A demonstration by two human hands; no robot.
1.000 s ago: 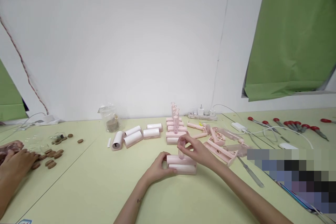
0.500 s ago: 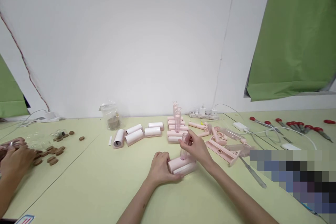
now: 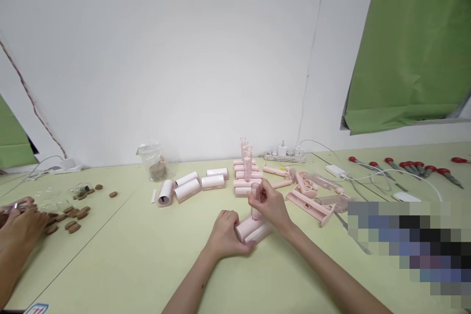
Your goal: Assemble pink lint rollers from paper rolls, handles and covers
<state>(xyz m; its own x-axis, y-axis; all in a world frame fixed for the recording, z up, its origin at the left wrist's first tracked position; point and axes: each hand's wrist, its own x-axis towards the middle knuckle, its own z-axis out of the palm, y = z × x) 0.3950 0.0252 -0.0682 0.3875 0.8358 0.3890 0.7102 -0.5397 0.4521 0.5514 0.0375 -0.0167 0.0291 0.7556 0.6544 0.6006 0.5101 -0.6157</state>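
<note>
My left hand [image 3: 224,234] is closed round the near end of a pink and white lint-roller body [image 3: 253,229] lying on the pale green table [image 3: 128,260]. My right hand [image 3: 270,204] pinches a clear pink tube [image 3: 255,200] and holds it upright, its lower end on the roller body. Behind my hands stands a stack of pink rollers with upright tubes [image 3: 246,171].
White paper rolls [image 3: 186,187] lie left of the stack, pink plastic handles [image 3: 307,196] to the right. Red-handled tools [image 3: 408,168] and a power strip [image 3: 284,156] sit at the back right. At the far left another person's hand [image 3: 18,228] rests among brown discs [image 3: 71,213].
The roller body has been turned from lying crosswise to pointing up to the right. My right hand with the tube has risen a little. The camera has tilted slightly.
</note>
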